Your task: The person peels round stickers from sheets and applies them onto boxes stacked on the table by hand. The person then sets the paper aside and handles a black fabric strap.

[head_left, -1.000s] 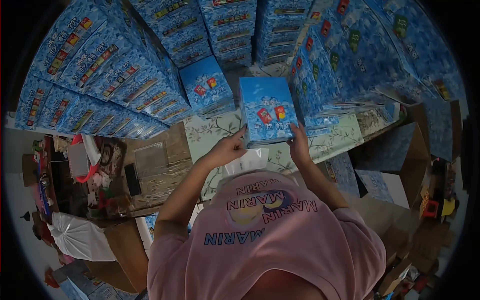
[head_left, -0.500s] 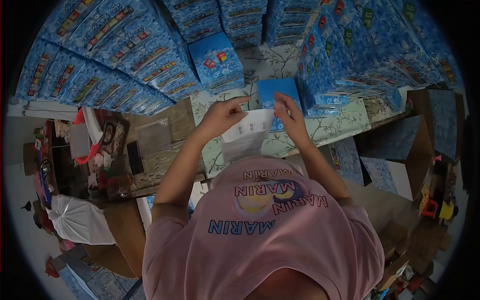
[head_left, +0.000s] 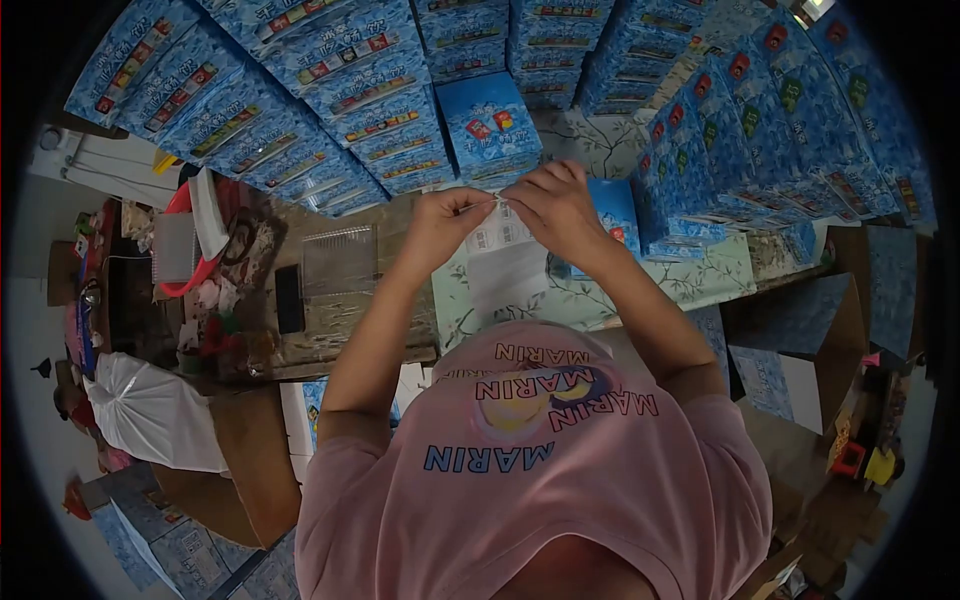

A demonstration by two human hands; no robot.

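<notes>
A white sheet of printed labels [head_left: 508, 275] hangs between my hands over the table, its lower part reaching toward my shirt. My left hand [head_left: 445, 228] pinches its upper left edge between thumb and fingers. Close beside it, my right hand [head_left: 562, 212] is closed at the top of the sheet, fingertips pressed together near the left ones. Whether a label is between the right fingertips is too small to tell. Partly hidden behind my right hand lies a blue box [head_left: 613, 203]. Another blue box [head_left: 490, 125] with red and yellow pictures stands just beyond my hands.
Tall stacks of blue boxes [head_left: 355, 85] rise at the left and back, with another stack [head_left: 760, 140] at the right. A dark phone [head_left: 290, 298] lies on the wooden surface at left. Open cartons [head_left: 800, 350] stand at lower right, a white bag [head_left: 150, 415] at lower left.
My right hand has moved left to the top of the label sheet and closed beside my left hand; before, it was apart at the right. The whole view has shifted slightly.
</notes>
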